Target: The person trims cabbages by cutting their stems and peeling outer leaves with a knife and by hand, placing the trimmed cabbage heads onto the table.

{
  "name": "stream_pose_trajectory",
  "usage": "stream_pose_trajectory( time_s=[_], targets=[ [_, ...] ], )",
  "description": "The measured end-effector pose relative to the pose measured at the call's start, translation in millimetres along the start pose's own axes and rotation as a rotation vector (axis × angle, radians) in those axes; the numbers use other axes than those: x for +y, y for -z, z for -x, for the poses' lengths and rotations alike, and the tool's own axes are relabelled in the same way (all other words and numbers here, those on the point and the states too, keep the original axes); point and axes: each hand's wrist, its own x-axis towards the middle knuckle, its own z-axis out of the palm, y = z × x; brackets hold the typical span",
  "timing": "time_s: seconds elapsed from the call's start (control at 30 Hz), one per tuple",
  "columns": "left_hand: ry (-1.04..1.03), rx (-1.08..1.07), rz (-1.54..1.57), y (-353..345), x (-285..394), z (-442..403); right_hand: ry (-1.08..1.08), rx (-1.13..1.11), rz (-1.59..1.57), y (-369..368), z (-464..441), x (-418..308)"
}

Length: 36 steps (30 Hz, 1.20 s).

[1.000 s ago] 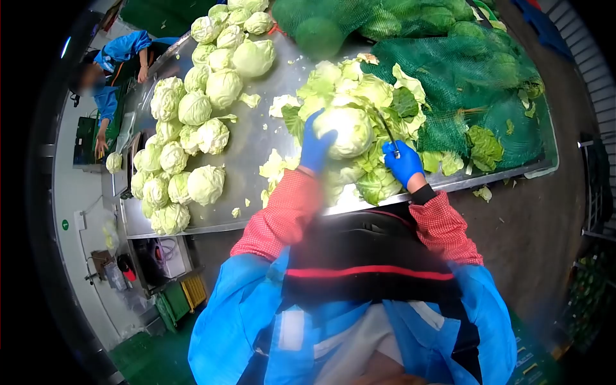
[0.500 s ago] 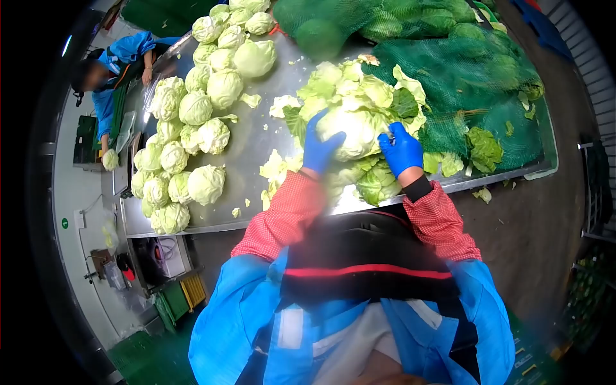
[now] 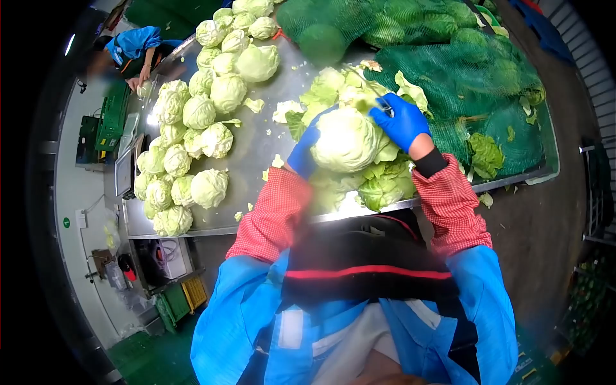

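My left hand (image 3: 307,146), in a blue glove, grips the left side of a pale green cabbage (image 3: 346,140) above the table's near edge. My right hand (image 3: 404,122), gloved too, is at the cabbage's upper right with its fingers closed around a knife (image 3: 373,88), whose thin blade points up and left. Loose outer leaves (image 3: 324,90) lie behind the cabbage, and more leaves (image 3: 385,186) lie below it to the right.
Many trimmed cabbages (image 3: 199,112) are piled on the left of the metal table (image 3: 256,160). Green net sacks of cabbages (image 3: 462,83) cover its right side. Beyond the far left edge, a person (image 3: 136,48) in blue bends over a cabbage (image 3: 145,89).
My right hand has moved up along the cabbage, and the knife blade now points up and left. My left hand has shifted slightly left. The other person's hands have come together around a cabbage.
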Motion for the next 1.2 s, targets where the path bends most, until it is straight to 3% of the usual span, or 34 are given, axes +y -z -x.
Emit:
stream_pose_trajectory(
  time_s=[0.07, 0.13, 0.23, 0.27, 0.33, 0.4, 0.43, 0.5, 0.53, 0.57, 0.63, 0.7, 0.77, 0.87, 1.0, 1.2],
  targets=[
    [0.029, 0.128, 0.161, 32.6, -12.4, 7.4, -0.047, 0.068, 0.165, -6.1, -4.9, 21.2],
    [-0.077, 0.186, -0.044, 63.9, -19.0, 9.4, -0.145, 0.103, 0.199, -17.4, -1.7, 46.9],
    [-0.227, 0.211, -0.412, 53.6, -6.1, 9.7, -0.201, 0.146, 0.150, 0.2, 7.9, 38.5],
    [-0.273, 0.204, -0.548, 47.7, -0.3, 8.1, 0.042, 0.257, -0.021, -8.5, 8.2, 48.2],
    [-0.176, 0.089, -0.183, 61.4, 0.1, -2.3, 0.034, 0.084, -0.254, 4.4, 18.5, 2.2],
    [0.093, -0.033, 0.320, 44.6, 15.6, -5.6, -0.125, -0.366, -0.769, -1.1, 19.2, -4.6],
    [0.108, -0.007, 0.204, 25.7, 22.0, -8.5, -0.085, -0.357, -0.885, -13.8, 17.2, 10.7],
    [-0.089, 0.386, -0.034, 17.8, 18.6, -18.7, 0.067, -0.243, -1.078, -24.5, 20.2, 10.7],
    [-0.165, 0.551, -0.132, 23.0, 11.3, -17.8, 0.024, -0.102, -0.928, -45.7, 23.1, 34.4],
    [-0.244, 0.547, -0.355, 24.2, -3.4, -13.5, 0.080, -0.014, -0.769, -66.2, 28.3, 49.6],
    [-0.391, 0.600, -0.752, 42.0, -40.7, -12.8, -0.035, -0.056, -0.552, -65.8, 44.5, 35.1],
    [-0.372, 0.573, -0.948, 47.0, -48.9, -12.3, -0.164, -0.169, -0.366, -70.2, 49.0, 38.6],
    [-0.426, 0.502, -1.261, 55.9, -59.5, -13.3, -0.133, -0.164, -0.140, -55.6, 50.3, 41.7],
    [-0.496, 0.430, -1.411, 42.0, -52.1, -16.0, 0.012, -0.051, 0.036, -25.0, 51.7, 31.0],
    [-0.368, 0.387, -1.329, 43.1, -41.7, -22.4, 0.107, -0.090, 0.363, -17.2, 54.6, 11.6],
    [-0.273, 0.415, -1.343, 47.8, -42.7, -27.9, 0.171, -0.007, 0.496, -44.3, 36.4, 38.8]
  ],
)
